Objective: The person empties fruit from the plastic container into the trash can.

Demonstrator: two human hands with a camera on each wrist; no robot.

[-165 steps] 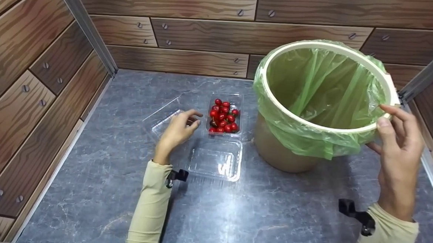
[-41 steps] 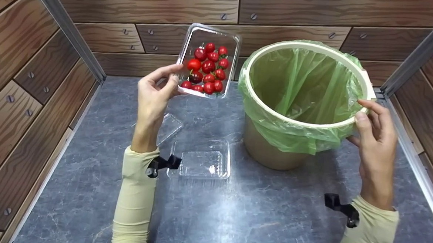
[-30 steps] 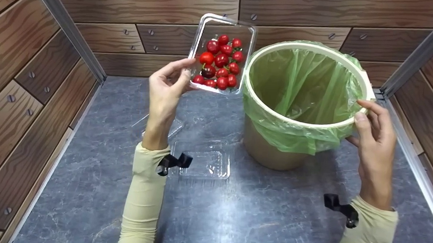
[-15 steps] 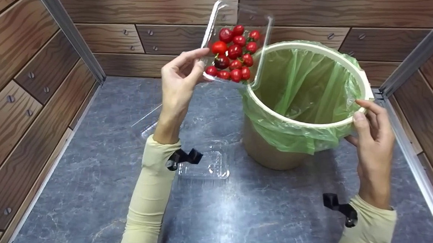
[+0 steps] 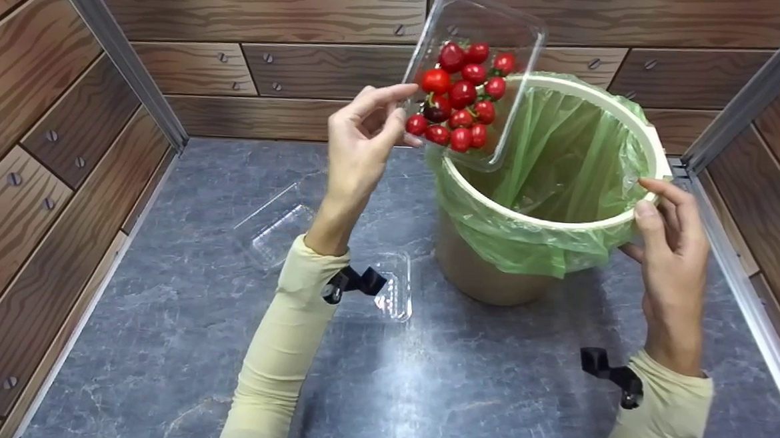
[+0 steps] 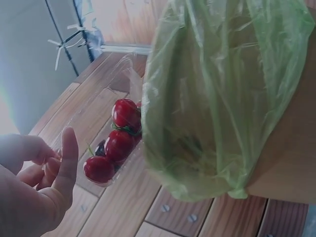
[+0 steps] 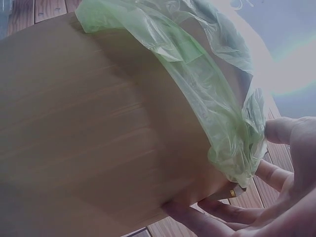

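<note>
My left hand (image 5: 361, 134) pinches the left edge of a clear plastic tray (image 5: 484, 17) between thumb and fingers. Small red fruits (image 5: 462, 94), which look like cherry tomatoes with green stems, lie in it. Tilted, the tray hangs over the left rim of a brown trash bin (image 5: 494, 278) and partly covers its mouth. A green bag (image 5: 522, 242) lines the bin under a cream ring (image 5: 583, 224). With thumb and fingers my right hand (image 5: 675, 254) grips the bin's right rim; in the right wrist view several of its fingers (image 7: 232, 212) reach beneath that rim.
Two more clear plastic containers lie on the grey marbled tabletop (image 5: 178, 315): one container (image 5: 276, 230) at the left, another container (image 5: 396, 289) partly behind my left forearm. Wood-patterned panels (image 5: 338, 69) close off the back and sides.
My left hand took up the fruit tray from the tabletop, then carried it up and right until it overlapped the bin's mouth. My right hand keeps its hold on the rim.
</note>
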